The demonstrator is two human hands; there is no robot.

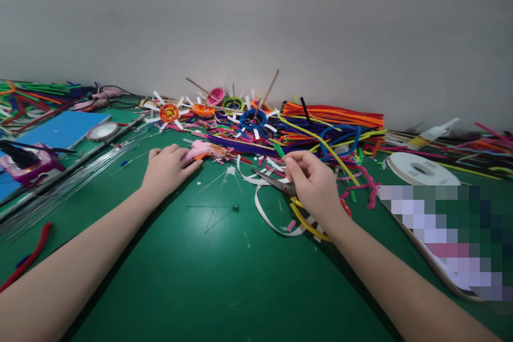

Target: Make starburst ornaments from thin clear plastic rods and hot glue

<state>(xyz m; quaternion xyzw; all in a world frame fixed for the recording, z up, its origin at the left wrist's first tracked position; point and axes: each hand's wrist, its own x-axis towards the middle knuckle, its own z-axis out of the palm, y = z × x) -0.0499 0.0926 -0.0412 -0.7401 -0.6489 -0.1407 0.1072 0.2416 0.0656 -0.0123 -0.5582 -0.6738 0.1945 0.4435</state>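
My left hand (170, 166) is wrapped round a pink hot glue gun (202, 149) lying on the green table, its nozzle end pointing right. Between the thumb and fingertips of my right hand (315, 181) is a short green pipe cleaner piece (278, 150), its tip pointing up and left. Scissors (276, 180) lie under and beside my right hand, their blades toward the left and their red handle (345, 207) partly covered by the wrist. A white paper strip (262, 211) curls next to them. Thin clear strands radiate from a white blob (231, 170) between my hands.
Along the wall lie coiled pipe cleaner pieces with white strips, such as a blue one (253, 119), and an orange bundle (340, 115). A white ribbon spool (422, 169) and a glue bottle (435, 133) are at right. At left are a blue board (60, 128) and a tape roll (103, 131).
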